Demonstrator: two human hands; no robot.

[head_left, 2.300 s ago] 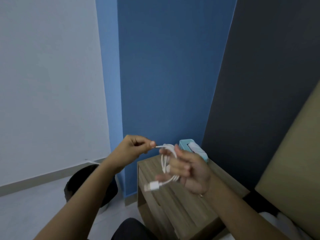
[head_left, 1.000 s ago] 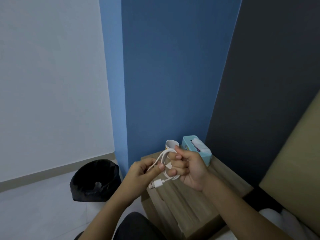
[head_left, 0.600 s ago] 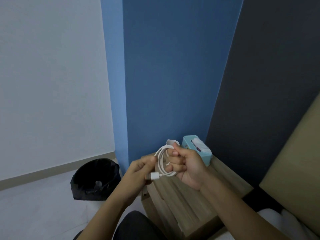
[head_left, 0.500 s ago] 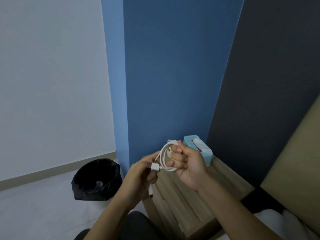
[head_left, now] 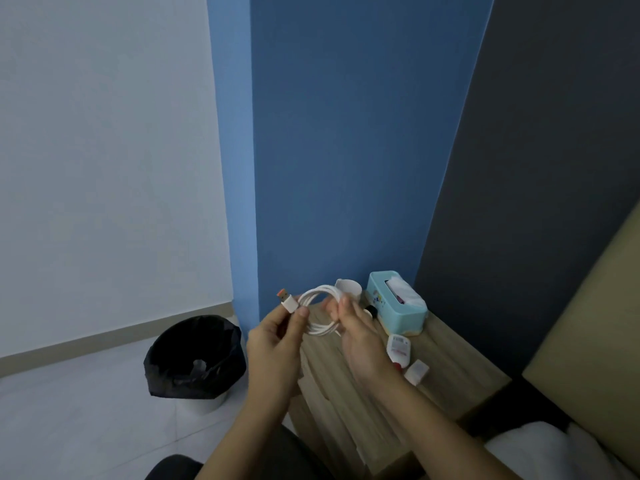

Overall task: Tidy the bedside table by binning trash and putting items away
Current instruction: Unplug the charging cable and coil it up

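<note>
2 hands share 1 white cable [head_left: 317,331], held in the air over what looks like the near left edge of the surface [head_left: 450,375]. The left hand [head_left: 277,337] pinches the free end just below its plug [head_left: 286,300], thumb across the cord, with the plug pointing up and to the left. The right hand [head_left: 358,341] is closed on the right side of the coil, though its fingertips are blurred and I cannot tell how many loops they trap. The coil stands roughly upright between them, its open face towards the camera, and the short tail runs leftward from it. I judge the left hand is the 1 placed to wrap or tuck that end while the right anchors the bundle. Just beyond the right wrist, on the wood-grain surface, lie a small bottle [head_left: 400,348] and a white cap-like piece [head_left: 417,370], close together. Farther back, a teal tissue box [head_left: 398,317] and a white mug [head_left: 349,289] sit near the blue wall [head_left: 346,133]. Left of the surface, on the pale floor [head_left: 86,410], stands a bin [head_left: 194,351] lined with a black bag, nearer the left hand. To the right are the bed [head_left: 540,448] and a tan headboard [head_left: 595,323].
</note>
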